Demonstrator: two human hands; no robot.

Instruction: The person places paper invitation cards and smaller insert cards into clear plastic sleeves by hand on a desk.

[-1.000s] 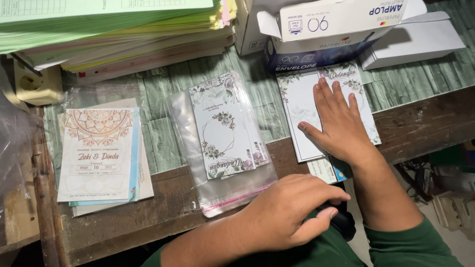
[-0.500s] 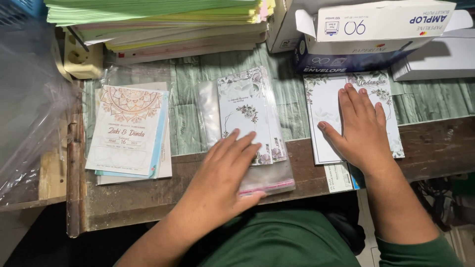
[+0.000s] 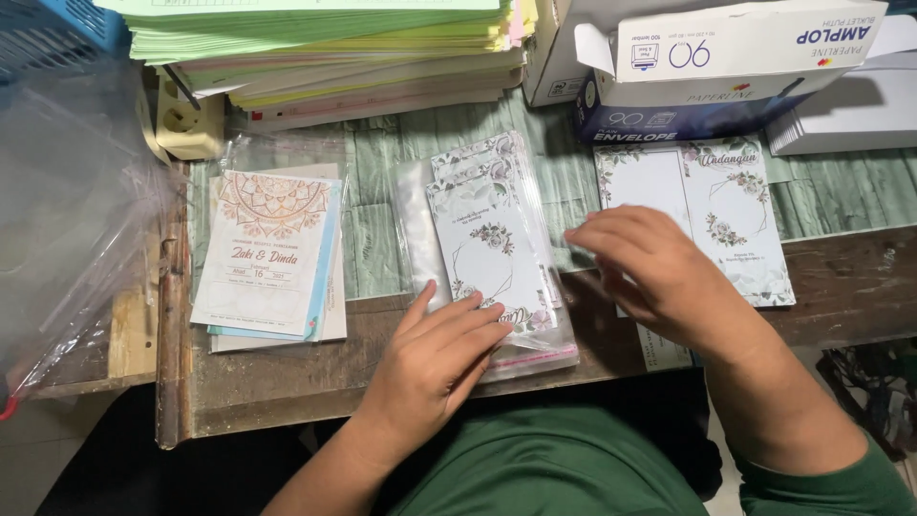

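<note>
At the far left of the frame a crumpled sheet of clear plastic film (image 3: 67, 239) hangs over the edge of the worn wooden tabletop (image 3: 287, 382). Just right of it lies a small stack of cream invitation cards with an orange mandala print (image 3: 267, 253), and above that, along the upper edge of the frame, sits a tall pile of pale green and yellow paper sheets (image 3: 325, 48).

In the lower middle, the left hand (image 3: 435, 368) lies flat and open, fingers stretched out, pressing on the near end of a white floral invitation card (image 3: 482, 253) that rests on a stack of clear plastic sleeves (image 3: 420, 229) in the centre of the tabletop. It grips nothing.

To the right, the right hand (image 3: 659, 272) hovers with its fingers loosely curled, the fingertips pointing towards the right edge of that card; whether they touch it I cannot tell. Beneath and beyond this hand lies a pile of white floral cards (image 3: 735, 215), well to the right of centre. At the upper right stands an open blue and white envelope box (image 3: 716, 76).
</note>
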